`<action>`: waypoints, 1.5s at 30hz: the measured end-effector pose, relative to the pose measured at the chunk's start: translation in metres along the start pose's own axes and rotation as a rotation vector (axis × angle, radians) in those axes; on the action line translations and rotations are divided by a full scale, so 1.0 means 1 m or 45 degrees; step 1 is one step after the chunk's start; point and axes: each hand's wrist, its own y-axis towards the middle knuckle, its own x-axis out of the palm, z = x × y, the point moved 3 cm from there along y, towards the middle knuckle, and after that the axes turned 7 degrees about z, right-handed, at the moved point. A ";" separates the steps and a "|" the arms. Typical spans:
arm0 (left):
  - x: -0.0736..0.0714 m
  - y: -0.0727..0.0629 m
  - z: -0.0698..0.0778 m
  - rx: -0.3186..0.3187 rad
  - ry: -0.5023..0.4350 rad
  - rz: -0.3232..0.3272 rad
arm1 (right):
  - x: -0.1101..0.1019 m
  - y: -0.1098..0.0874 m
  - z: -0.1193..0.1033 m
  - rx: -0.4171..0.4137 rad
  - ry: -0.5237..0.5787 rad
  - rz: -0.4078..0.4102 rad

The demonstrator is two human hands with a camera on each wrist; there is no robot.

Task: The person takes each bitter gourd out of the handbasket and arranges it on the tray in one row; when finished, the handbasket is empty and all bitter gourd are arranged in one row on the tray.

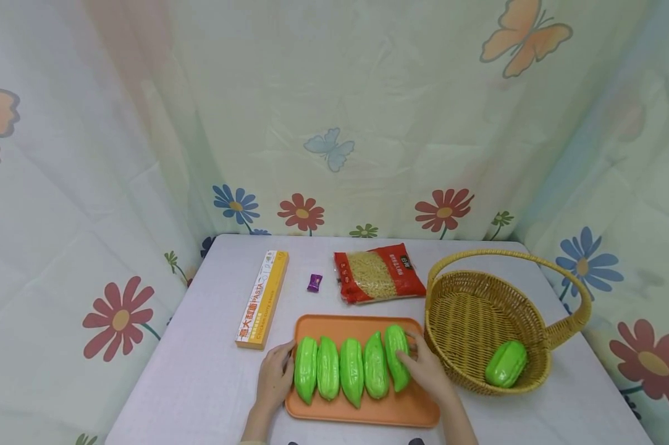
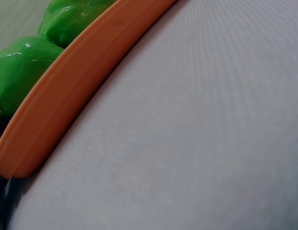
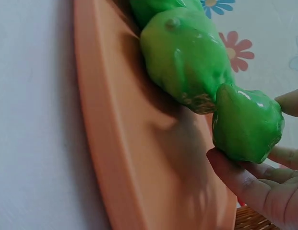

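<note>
An orange tray (image 1: 378,415) lies on the table, bearing a row of several glossy green bitter melons (image 1: 352,371). Thumb and fingers of my right hand (image 1: 430,371) pinch the rightmost bitter melon (image 1: 396,355), which the right wrist view shows raised off the tray, its pointed end toward that camera. My left hand (image 1: 275,378) grips the tray's left edge, beside the leftmost bitter melon (image 1: 306,371). In the left wrist view most of that hand is out of frame, with the tray wall (image 2: 67,91) filling the upper left.
Right of the tray stands a wicker basket (image 1: 451,321) with a tall handle, one shorter green bitter melon (image 1: 506,364) inside. Behind the tray lie a pasta box (image 1: 263,300), a small purple packet (image 1: 314,283) and a red bag of pasta (image 1: 378,274). Flowered curtains surround the table.
</note>
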 end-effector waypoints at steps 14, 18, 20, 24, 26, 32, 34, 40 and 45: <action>-0.002 0.000 0.003 0.034 -0.024 0.033 | 0.009 -0.003 -0.003 -0.003 -0.083 -0.018; -0.003 0.000 0.004 0.034 -0.035 0.021 | 0.009 -0.004 -0.003 -0.016 -0.113 -0.005; -0.003 0.000 0.004 0.038 -0.035 0.018 | 0.009 -0.004 -0.003 -0.026 -0.134 -0.002; -0.003 0.000 0.004 0.038 -0.055 0.027 | 0.011 -0.004 -0.002 -0.038 -0.172 0.000; -0.003 0.000 0.004 0.036 -0.064 0.034 | 0.011 -0.004 -0.001 -0.047 -0.185 0.001; -0.002 -0.001 0.001 0.033 -0.072 0.035 | 0.010 -0.004 -0.001 -0.061 -0.234 0.015; -0.002 -0.001 0.001 0.040 -0.077 0.035 | 0.010 -0.004 0.000 -0.068 -0.263 0.022; -0.003 -0.001 0.001 0.068 -0.079 0.048 | 0.012 -0.004 0.002 -0.080 -0.291 0.033; -0.003 -0.001 0.001 0.077 -0.082 0.055 | 0.015 -0.004 0.005 -0.077 -0.258 0.026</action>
